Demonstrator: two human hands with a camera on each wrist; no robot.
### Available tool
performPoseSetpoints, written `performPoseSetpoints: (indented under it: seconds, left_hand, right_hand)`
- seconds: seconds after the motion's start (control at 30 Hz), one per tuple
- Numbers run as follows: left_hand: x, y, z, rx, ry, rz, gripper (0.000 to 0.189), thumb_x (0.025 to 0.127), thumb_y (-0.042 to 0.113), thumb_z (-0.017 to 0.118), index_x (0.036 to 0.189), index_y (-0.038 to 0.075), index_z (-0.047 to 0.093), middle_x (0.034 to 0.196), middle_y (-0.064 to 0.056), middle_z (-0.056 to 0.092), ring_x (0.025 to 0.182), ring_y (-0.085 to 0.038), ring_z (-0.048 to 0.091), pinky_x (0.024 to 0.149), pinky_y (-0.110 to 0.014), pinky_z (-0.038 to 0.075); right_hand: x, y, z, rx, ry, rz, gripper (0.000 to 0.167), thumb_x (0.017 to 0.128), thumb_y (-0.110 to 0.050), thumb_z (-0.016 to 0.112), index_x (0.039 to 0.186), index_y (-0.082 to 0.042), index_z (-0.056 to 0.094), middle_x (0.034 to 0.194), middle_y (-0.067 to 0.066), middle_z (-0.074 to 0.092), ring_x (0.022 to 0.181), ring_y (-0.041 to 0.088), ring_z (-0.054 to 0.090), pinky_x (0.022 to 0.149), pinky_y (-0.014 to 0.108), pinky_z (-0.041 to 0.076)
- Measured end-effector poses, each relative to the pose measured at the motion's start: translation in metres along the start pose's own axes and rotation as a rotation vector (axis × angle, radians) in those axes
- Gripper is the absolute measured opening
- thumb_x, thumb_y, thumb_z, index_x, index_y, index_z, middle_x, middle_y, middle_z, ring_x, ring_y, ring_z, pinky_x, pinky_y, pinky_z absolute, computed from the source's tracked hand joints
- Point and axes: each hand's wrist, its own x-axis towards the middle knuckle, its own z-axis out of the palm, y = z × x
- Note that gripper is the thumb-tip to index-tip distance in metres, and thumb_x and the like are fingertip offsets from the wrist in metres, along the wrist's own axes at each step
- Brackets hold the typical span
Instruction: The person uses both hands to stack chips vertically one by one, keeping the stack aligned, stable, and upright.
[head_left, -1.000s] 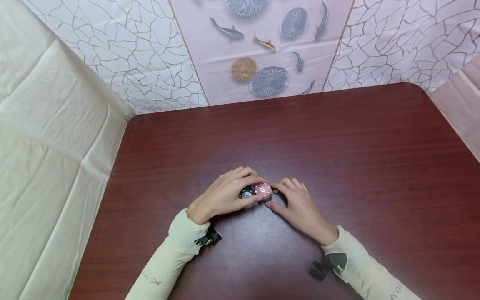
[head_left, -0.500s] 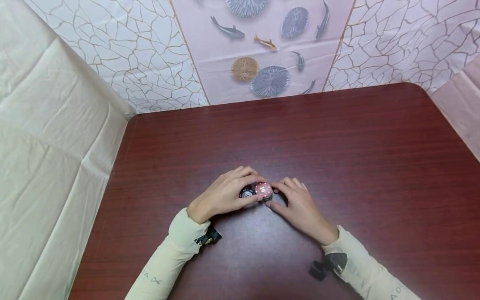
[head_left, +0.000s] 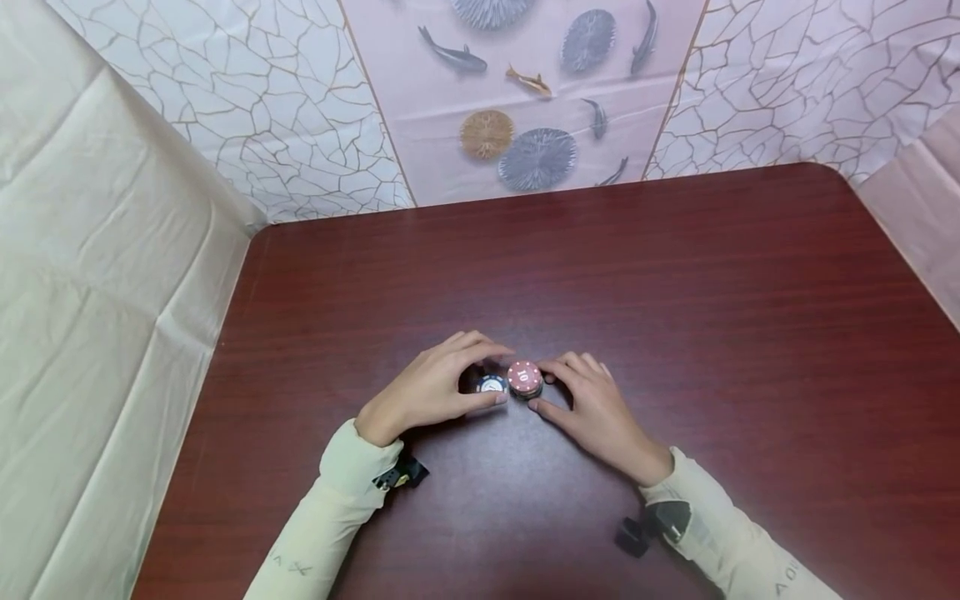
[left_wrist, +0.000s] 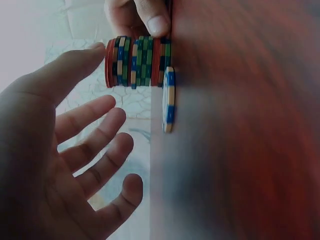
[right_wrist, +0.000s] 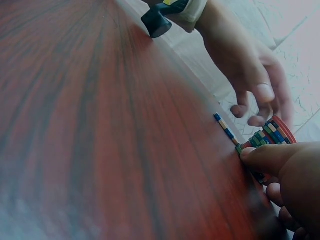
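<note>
A tall stack of poker chips [head_left: 524, 379] stands upright on the table, topped by a red chip marked 10. Red, green and blue-and-cream edges show along its slightly uneven side in the left wrist view [left_wrist: 142, 61]. My right hand [head_left: 603, 417] holds the stack low down, thumb and index finger against its right side. Flat on the table just left of the stack lies a single blue-and-white poker chip [head_left: 492, 384]. Around that chip, without visible contact, my left hand [head_left: 423, 390] is spread, thumb and fingers apart and holding nothing. Its fingertips are away from the stack.
The dark red wooden table [head_left: 375, 292] extends around both hands. Behind it hangs a patterned cloth [head_left: 525, 100], and a plain pale cloth [head_left: 97, 333] hangs along the left. Dark wrist devices sit at both pale sleeves.
My left hand has let go of the stack's upper part and drawn back to the left, uncovering more of the single chip. The right hand has stayed at the stack.
</note>
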Motion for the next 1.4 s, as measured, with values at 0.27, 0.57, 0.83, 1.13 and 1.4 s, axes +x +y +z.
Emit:
performPoseSetpoints:
  seconds: [0.27,0.57,0.83,1.13,1.4]
  left_hand:
    - [-0.018,-0.009,0.002,-0.037,0.015,-0.106,0.054,0.088,0.042,0.087,0.136,0.024,0.070,0.127,0.009,0.066,0.117,-0.012,0.056,0.099,-0.042,0.041]
    - [-0.021,-0.005,0.013,-0.023,0.037,-0.200,0.055,0.088,0.036,0.086,0.139,0.023,0.070,0.126,0.001,0.067,0.115,-0.022,0.058,0.094,-0.043,0.036]
    - [-0.023,-0.001,0.020,-0.075,0.078,-0.238,0.040,0.088,0.027,0.089,0.125,0.027,0.074,0.122,0.005,0.066,0.112,-0.020,0.055,0.095,-0.044,0.032]
    - [-0.026,0.003,0.020,-0.002,0.094,-0.174,0.041,0.089,0.029,0.087,0.126,0.029,0.070,0.108,0.013,0.070,0.100,-0.009,0.061,0.088,-0.039,0.033]
    - [-0.026,0.005,0.020,0.054,0.087,-0.170,0.044,0.087,0.033,0.089,0.127,0.026,0.073,0.111,0.013,0.071,0.099,-0.008,0.061,0.086,-0.039,0.036]
  right_hand:
    - [0.000,0.000,0.000,0.002,0.009,0.008,0.052,0.086,-0.027,0.089,0.130,-0.006,0.071,0.112,0.004,0.069,0.101,0.023,0.057,0.091,0.047,0.043]
    - [0.003,0.001,0.000,-0.003,-0.003,0.002,0.051,0.088,-0.027,0.087,0.131,-0.005,0.071,0.111,0.005,0.068,0.102,0.024,0.057,0.093,0.048,0.043]
    - [0.002,-0.001,0.000,0.000,-0.008,-0.002,0.051,0.088,-0.027,0.087,0.131,-0.006,0.071,0.111,0.005,0.068,0.101,0.023,0.057,0.092,0.047,0.043]
    - [0.001,0.000,0.001,0.009,-0.001,-0.006,0.050,0.088,-0.027,0.087,0.131,-0.007,0.071,0.111,0.003,0.068,0.100,0.022,0.055,0.091,0.046,0.042]
    - [0.000,0.000,0.000,0.007,0.010,-0.007,0.051,0.086,-0.027,0.088,0.130,-0.007,0.072,0.109,0.003,0.068,0.098,0.021,0.055,0.090,0.045,0.042]
